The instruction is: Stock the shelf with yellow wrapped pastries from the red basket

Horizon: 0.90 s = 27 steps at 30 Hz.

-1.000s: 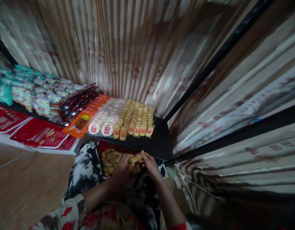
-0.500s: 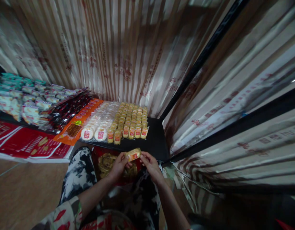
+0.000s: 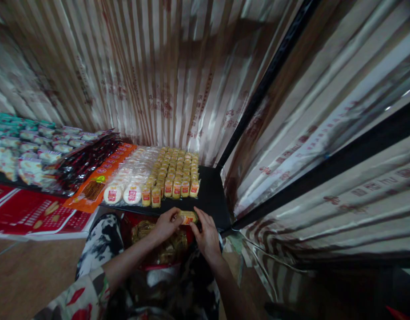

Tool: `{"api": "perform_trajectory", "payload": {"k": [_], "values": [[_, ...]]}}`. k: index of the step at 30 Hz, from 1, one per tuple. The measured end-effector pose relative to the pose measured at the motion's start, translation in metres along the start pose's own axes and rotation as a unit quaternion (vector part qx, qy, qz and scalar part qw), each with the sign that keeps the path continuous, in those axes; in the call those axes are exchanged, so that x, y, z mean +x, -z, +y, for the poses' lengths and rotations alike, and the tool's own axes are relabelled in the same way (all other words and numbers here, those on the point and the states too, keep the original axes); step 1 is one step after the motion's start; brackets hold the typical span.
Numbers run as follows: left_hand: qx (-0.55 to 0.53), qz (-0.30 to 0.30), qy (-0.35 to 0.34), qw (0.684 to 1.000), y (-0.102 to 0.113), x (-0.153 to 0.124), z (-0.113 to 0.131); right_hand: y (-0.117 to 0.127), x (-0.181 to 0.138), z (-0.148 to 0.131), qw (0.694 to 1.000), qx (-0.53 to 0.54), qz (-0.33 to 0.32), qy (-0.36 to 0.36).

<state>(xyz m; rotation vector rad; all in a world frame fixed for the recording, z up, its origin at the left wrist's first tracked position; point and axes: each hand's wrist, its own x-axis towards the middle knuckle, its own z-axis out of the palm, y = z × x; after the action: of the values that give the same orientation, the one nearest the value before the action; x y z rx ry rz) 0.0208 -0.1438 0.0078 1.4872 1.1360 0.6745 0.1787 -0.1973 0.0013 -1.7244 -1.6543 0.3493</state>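
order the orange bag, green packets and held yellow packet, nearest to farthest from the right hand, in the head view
1. Held yellow packet, by the right hand
2. Orange bag, off to the left
3. Green packets, at far left

Striped curtain (image 3: 151, 58) and slanting black poles (image 3: 266, 84).
At left, pale green packets (image 3: 25, 121), then white packets (image 3: 33, 171), dark glossy packets (image 3: 86, 162) and one orange packet (image 3: 108, 170), set side by side; round white snacks (image 3: 132, 194) in clear wrapping just beside the orange one; red printed cartons (image 3: 41, 215) lower down, near the front; brown floor (image 3: 34, 275) below.
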Motion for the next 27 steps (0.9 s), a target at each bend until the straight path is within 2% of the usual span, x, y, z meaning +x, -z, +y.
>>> {"api": "perform_trajectory", "payload": {"k": [3,7,11,15,21,27], "values": [[0.114,-0.035,-0.054,0.991,0.007,0.01,0.019,0.005,0.003,0.0,1.0,-0.01,-0.013,0.02],[0.2,-0.065,-0.106,0.972,0.008,0.024,0.038,0.004,0.008,0.006,1.0,0.007,-0.022,-0.003],[0.192,-0.06,-0.112,0.973,-0.001,0.039,0.044,0.0,0.014,0.017,0.997,0.054,-0.009,-0.053],[0.182,-0.049,-0.135,0.973,-0.012,0.057,0.052,0.001,0.027,0.026,0.99,0.084,0.044,-0.1],[0.193,-0.042,-0.146,0.969,-0.025,0.106,0.084,0.011,0.073,0.04,0.979,0.084,0.133,-0.128],[0.227,-0.027,-0.118,0.966,-0.038,0.169,0.111,0.019,0.14,0.06,0.969,0.088,0.166,-0.158]]}}
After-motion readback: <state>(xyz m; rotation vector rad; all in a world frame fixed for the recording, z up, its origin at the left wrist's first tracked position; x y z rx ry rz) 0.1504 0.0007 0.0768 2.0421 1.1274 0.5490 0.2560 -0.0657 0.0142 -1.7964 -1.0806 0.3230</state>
